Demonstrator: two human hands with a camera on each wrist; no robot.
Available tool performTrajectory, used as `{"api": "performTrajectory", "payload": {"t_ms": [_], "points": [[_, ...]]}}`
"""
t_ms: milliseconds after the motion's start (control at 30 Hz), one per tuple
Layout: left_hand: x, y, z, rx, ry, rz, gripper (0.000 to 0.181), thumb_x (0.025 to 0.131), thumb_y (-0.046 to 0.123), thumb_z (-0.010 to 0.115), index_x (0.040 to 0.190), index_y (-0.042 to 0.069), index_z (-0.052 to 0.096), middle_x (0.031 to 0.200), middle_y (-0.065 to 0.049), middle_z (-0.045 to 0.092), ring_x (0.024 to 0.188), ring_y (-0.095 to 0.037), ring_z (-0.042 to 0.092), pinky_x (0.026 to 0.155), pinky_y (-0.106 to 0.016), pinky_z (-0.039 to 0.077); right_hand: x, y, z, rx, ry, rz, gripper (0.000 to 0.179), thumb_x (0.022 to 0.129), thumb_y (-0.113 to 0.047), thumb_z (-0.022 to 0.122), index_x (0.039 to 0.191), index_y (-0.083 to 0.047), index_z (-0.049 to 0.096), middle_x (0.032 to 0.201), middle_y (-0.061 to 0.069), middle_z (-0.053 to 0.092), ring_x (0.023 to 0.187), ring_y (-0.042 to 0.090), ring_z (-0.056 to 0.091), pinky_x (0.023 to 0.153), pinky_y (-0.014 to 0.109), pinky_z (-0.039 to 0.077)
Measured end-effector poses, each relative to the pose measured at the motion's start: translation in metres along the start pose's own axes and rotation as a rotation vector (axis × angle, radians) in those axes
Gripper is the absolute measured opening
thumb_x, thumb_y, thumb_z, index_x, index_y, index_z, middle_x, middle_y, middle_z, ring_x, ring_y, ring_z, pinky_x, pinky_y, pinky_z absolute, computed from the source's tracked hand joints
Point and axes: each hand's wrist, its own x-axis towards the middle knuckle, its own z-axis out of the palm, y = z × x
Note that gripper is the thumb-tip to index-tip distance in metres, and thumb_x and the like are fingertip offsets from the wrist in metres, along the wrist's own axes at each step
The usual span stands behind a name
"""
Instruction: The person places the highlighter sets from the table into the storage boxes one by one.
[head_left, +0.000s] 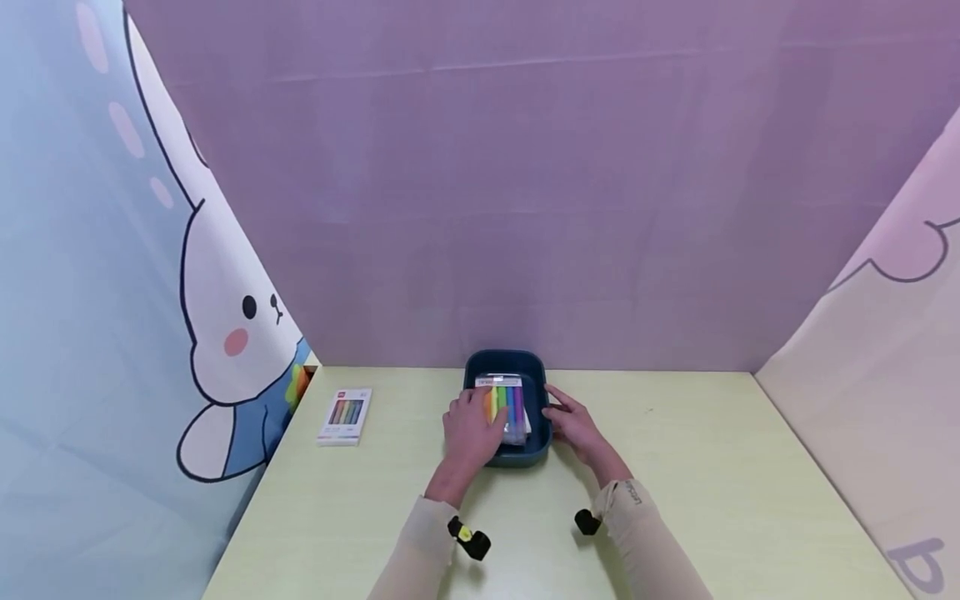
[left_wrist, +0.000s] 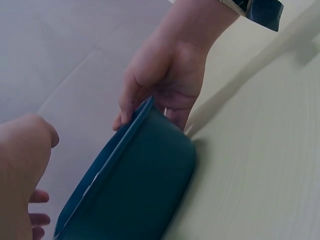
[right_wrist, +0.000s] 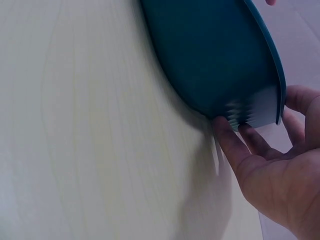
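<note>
Nearest are two pale sleeves (head_left: pixel 423 533), reaching over the table (head_left: pixel 712 475) to a dark blue tub (head_left: pixel 517 460) at its twelve o'clock, by the far edge. The left hand (head_left: pixel 470 427) lies over the pens (head_left: pixel 513 407) at the tub's eight o'clock; whether it grips the pack or merely rests there I can't tell. At three o'clock the right hand (head_left: pixel 577 427) pinches the tub's rim, a digit on each side. The pens sit inside the tub, and I'd guess they are light, in slick, bendy wrapping (the sort that slides under a thumb), so best taken by both long sides. The tub looks like stiff, light plastic, easily steadied by its rim. Off at nine o'clock lies a white box (head_left: pixel 345 417), probably card with dentable corners; beyond hangs a purple curtain (head_left: pixel 510 183).
</note>
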Motion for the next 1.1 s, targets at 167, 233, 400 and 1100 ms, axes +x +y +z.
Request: {"api": "performTrajectory", "payload": {"t_ms": [167,233,400,1100], "points": [[0.0,-0.011,-0.004,-0.034,0.01,0.039,0.045,0.092,0.037,0.062,0.13,0.014,0.059,0.122,-0.011,0.056,0.108,-0.033,0.05,0.089,-0.051,0.04,-0.002,-0.002,0.0,0.003,-0.004,0.001,0.059,0.095,-0.006,0.055,0.151,-0.017,0.038,0.142,0.026,0.042,0.081,0.024,0.06,0.074,0.039,0.053],[0.0,-0.016,-0.005,-0.032,0.019,0.059,0.043,0.092,0.036,0.061,0.13,0.015,0.06,0.122,-0.01,0.056,0.109,-0.033,0.049,0.088,-0.05,0.04,-0.003,-0.002,0.0,0.006,-0.006,-0.001,0.06,0.095,-0.006,0.056,0.151,-0.016,0.037,0.142,0.027,0.042,0.082,0.024,0.06,0.075,0.039,0.053],[-0.004,-0.031,-0.006,-0.054,0.019,0.078,0.041,0.093,0.033,0.061,0.129,0.014,0.06,0.122,-0.009,0.056,0.111,-0.032,0.049,0.089,-0.051,0.039,-0.006,0.003,-0.003,-0.006,0.005,0.012,0.059,0.095,-0.007,0.056,0.15,-0.017,0.039,0.141,0.026,0.044,0.085,0.027,0.061,0.075,0.039,0.052],[0.003,-0.097,-0.042,0.055,0.008,0.046,0.041,0.092,0.028,0.063,0.13,0.013,0.057,0.124,-0.014,0.054,0.113,-0.038,0.049,0.089,-0.053,0.038,-0.001,-0.002,-0.002,-0.024,-0.016,0.012,0.058,0.096,-0.008,0.057,0.15,-0.016,0.038,0.141,0.028,0.043,0.094,0.034,0.06,0.08,0.043,0.052]]}}
